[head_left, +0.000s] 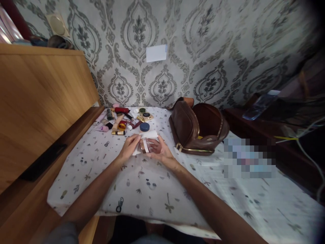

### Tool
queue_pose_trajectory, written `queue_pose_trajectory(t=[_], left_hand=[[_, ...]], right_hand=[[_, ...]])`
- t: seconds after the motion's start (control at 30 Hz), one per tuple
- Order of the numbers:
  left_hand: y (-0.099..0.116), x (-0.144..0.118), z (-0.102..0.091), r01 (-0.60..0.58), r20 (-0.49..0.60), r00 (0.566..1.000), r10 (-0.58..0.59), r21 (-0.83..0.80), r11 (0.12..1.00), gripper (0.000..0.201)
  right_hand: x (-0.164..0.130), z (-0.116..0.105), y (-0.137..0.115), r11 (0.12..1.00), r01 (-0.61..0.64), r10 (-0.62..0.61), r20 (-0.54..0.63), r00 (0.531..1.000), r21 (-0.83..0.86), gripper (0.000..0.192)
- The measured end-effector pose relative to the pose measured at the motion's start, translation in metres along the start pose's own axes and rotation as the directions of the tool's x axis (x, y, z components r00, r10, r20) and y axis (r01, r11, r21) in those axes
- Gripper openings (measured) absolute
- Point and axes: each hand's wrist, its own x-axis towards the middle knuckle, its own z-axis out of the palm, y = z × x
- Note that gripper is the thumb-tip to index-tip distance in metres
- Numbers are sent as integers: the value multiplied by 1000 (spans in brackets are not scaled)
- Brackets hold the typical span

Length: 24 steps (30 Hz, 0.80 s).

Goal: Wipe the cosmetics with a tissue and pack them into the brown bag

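Note:
A small clear jar with a copper-coloured band [144,145] is between my hands, above the printed cloth [152,200]. My right hand [164,154] has its fingers curled around the jar's right side. With my left hand [130,146] I pinch a white wipe [149,135], which spreads behind and under the jar. Just beyond the wipe rests a round dark blue lid or tin [144,127]. Farther left lie several cosmetics, among them a red tube [122,110], an amber jar [122,125] and a black-and-gold lipstick-like tube [118,133].
A brown leather bag [185,125] stands unzipped at the right. Behind it lies a clear plastic bottle [261,105] on a dark surface with cables. A wooden cabinet [43,81] borders the left side, and patterned wallpaper rises at the back. One patch at right is blurred out.

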Motion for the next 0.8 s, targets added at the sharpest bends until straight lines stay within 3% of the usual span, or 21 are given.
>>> queue_pose_trajectory(t=[0.2,0.33,0.53,0.7,0.8], left_hand=[[-12,0,2,64,-1,998,-64,-37,997,42],[-15,-1,5,87,9,996,-86,-70,994,39],[-8,-2,6,-31,-33,999,32,38,999,26],[-10,-4,5,-103,27,994,103,2,995,32],[-12,-4,5,-150,55,987,152,-34,988,30]], right_hand=[[0,0,-1,971,-92,112,-80,990,222,66],[0,-1,-6,952,-111,140,-84,987,286,63],[-1,0,-5,945,-188,210,-55,976,268,61],[-2,5,-5,938,-209,228,-40,973,277,46],[-2,4,-4,929,-194,224,-61,973,315,49]])
